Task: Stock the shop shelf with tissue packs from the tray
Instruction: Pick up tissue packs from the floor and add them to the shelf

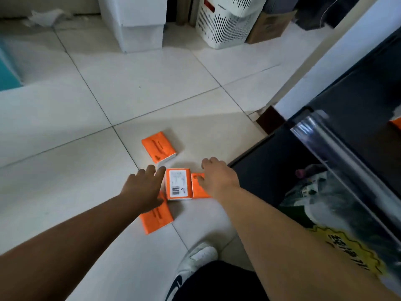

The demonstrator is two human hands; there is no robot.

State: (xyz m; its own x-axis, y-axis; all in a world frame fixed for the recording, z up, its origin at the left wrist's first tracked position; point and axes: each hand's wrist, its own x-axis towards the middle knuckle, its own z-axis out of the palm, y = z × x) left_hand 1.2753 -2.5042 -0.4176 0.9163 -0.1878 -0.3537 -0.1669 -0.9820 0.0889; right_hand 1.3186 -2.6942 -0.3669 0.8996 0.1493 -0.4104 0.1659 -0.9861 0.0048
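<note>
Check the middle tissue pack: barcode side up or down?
Up. The middle tissue pack lies flat on the floor between the left hand and right hand, its white barcode label facing the camera.

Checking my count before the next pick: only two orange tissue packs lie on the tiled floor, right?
No, four, by the head view: a far pack, a barcode-up pack, a right pack partly under the right hand, a near pack partly under the left hand, all on the tiled floor.

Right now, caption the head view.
Over the tiled floor, left hand and right hand reach for four orange tissue packs.
</note>
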